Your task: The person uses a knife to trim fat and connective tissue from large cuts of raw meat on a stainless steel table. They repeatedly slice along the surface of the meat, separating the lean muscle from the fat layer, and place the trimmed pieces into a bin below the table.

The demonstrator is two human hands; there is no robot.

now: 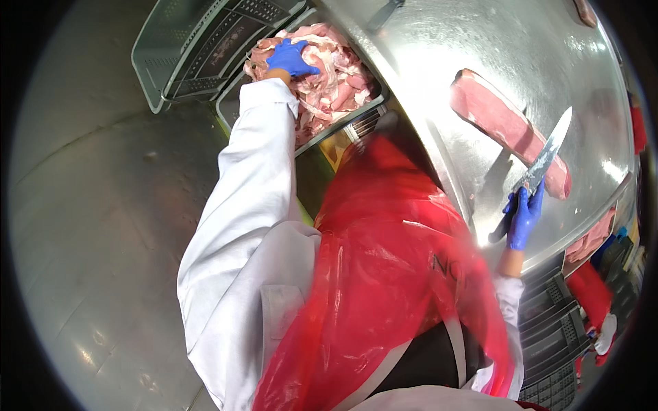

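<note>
My left hand (291,59), in a blue glove, lies on a heap of pale pink meat trimmings (336,75) with its fingers spread. The trimmings fill a grey plastic crate (343,128) beside the table. On the right, my blue-gloved right hand (524,216) is closed round the handle of a knife (550,152), whose blade points up and away. The blade passes over one end of a long pink meat loin (492,113) lying on the steel table (425,61). Whether the blade touches the loin I cannot tell.
Grey perforated crates (199,55) stand tilted behind the trimmings. Another blade-like tool (385,14) lies at the table's far edge, and a piece of meat (585,12) at the far right. Black crates (548,329) and more meat (591,236) are beyond the near right edge.
</note>
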